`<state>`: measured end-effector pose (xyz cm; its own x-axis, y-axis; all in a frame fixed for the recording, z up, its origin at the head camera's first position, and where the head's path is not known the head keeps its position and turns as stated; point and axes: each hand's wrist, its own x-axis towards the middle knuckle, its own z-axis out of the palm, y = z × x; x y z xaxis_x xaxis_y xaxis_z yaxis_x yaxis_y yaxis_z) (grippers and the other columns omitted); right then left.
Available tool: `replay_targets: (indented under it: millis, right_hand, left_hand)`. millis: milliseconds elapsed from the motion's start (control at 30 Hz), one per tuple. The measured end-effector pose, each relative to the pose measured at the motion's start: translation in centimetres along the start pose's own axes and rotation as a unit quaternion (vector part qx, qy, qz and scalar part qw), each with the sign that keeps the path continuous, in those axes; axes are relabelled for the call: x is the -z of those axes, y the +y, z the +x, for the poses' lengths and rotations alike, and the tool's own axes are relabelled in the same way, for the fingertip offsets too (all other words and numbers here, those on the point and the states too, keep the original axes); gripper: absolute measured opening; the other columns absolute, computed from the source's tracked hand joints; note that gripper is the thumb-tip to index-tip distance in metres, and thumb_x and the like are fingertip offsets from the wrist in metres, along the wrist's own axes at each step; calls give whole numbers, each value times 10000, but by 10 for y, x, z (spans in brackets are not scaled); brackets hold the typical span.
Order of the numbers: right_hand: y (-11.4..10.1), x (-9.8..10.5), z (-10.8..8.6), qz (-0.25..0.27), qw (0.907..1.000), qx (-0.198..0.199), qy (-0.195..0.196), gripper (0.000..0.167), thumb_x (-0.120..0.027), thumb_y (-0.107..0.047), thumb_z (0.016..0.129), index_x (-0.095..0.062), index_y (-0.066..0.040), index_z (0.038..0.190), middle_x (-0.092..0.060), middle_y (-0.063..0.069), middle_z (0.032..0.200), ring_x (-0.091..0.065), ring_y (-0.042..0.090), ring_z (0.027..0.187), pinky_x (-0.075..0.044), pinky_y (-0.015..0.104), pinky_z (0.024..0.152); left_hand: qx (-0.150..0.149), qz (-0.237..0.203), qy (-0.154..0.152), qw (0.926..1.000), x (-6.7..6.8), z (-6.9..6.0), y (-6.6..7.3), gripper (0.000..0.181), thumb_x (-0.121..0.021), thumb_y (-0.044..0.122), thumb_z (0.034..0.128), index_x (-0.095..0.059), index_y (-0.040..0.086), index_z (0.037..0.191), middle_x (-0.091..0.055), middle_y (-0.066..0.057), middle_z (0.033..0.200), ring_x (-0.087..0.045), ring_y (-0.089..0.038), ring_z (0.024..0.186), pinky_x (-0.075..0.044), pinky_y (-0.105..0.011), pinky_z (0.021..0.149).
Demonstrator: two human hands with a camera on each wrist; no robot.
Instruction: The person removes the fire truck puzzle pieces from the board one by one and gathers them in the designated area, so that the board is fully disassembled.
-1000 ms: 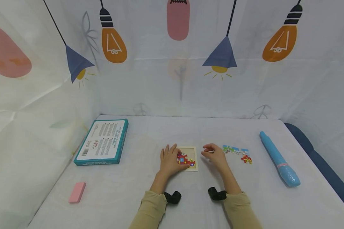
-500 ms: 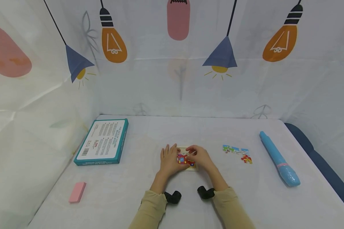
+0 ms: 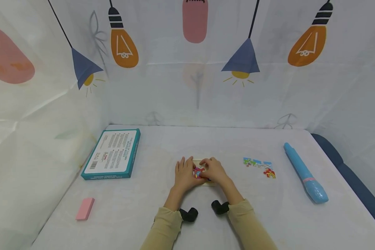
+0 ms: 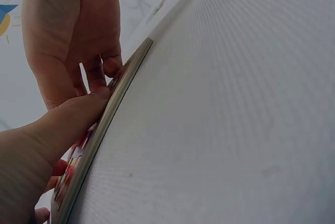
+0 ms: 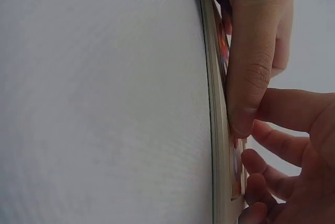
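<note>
A small wooden puzzle board with red picture pieces lies under both hands. The left hand rests at its left side, fingers fairly straight and thumb pressing on the board's lower part. Bent fingers of the right hand touch the pieces at the board's right half, pinching a piece that is mostly hidden. In the left wrist view, the board is edge-on beneath the left thumb, the right hand beyond. The right wrist view has the right hand meeting the left thumb over the board.
Several loose puzzle pieces lie right of the hands, with a red and yellow one below them. Farther right is a blue, bottle-like object. A teal-edged box and a pink block lie at the left.
The right hand has moved left from beside the board, carrying a small thin piece, and has come down onto the board's right half. The left hand has stayed in place.
</note>
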<state>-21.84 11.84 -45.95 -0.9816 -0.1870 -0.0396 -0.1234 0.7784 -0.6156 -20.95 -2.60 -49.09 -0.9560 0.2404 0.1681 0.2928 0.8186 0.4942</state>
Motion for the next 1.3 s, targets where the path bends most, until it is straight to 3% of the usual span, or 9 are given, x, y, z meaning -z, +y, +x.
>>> replay_targets:
  millis: [233, 433, 600, 767, 1067, 1300]
  right_hand:
    - [-2, 4, 1, 784, 9967, -205, -72, 373, -783, -64, 666, -583, -94, 980, -579, 65, 897, -520, 196, 797, -429, 325, 685]
    - [4, 11, 0, 1838, 9821, -407, 8, 248, -683, -14, 791, -572, -65, 1007, -642, 93, 892, -583, 181, 789, -468, 290, 671]
    - [16, 23, -3, 2288, 9715, -603, 164, 232, -643, -38, 839, -556, -35, 1055, -632, 126, 911, -563, 182, 792, -434, 270, 652]
    - [30, 37, -8, 2375, 9684, -702, 301, 262, -632, -43, 849, -536, -16, 1092, -592, 142, 946, -550, 190, 785, -452, 288, 610]
    - [59, 60, -21, 2353, 9654, -1062, 380, 302, -600, -74, 881, -504, 12, 1154, -530, 155, 1026, -546, 222, 886, -483, 296, 689]
    - [77, 73, -34, 2205, 9671, -1177, 483, 308, -590, -82, 889, -496, 17, 1166, -573, 183, 1040, -557, 180, 812, -470, 277, 650]
  left_hand:
    - [51, -62, -62, 9999, 1, 0, 1, 574, -769, 549, 625, -469, 136, 886, -402, -102, 1414, -264, -380, 1334, -153, -536, 1081]
    - [180, -80, -155, 9997, 3, 1, 4, 571, -762, 558, 635, -463, 141, 885, -396, -107, 1425, -252, -376, 1344, -142, -524, 1088]
    - [219, -101, -197, 9995, 2, 1, 4, 565, -770, 544, 632, -447, 141, 860, -394, -112, 1426, -244, -376, 1347, -138, -526, 1088]
    - [229, -60, -162, 9996, 1, 1, 3, 572, -772, 547, 622, -446, 143, 862, -394, -95, 1427, -248, -364, 1348, -140, -513, 1092]
    - [287, -70, -209, 9993, 2, 0, 4, 562, -779, 537, 619, -457, 134, 842, -378, -92, 1437, -231, -359, 1356, -131, -509, 1096]
    - [209, -9, -144, 9997, 1, 0, 3, 569, -776, 552, 614, -457, 141, 847, -389, -83, 1428, -246, -358, 1347, -146, -512, 1090]
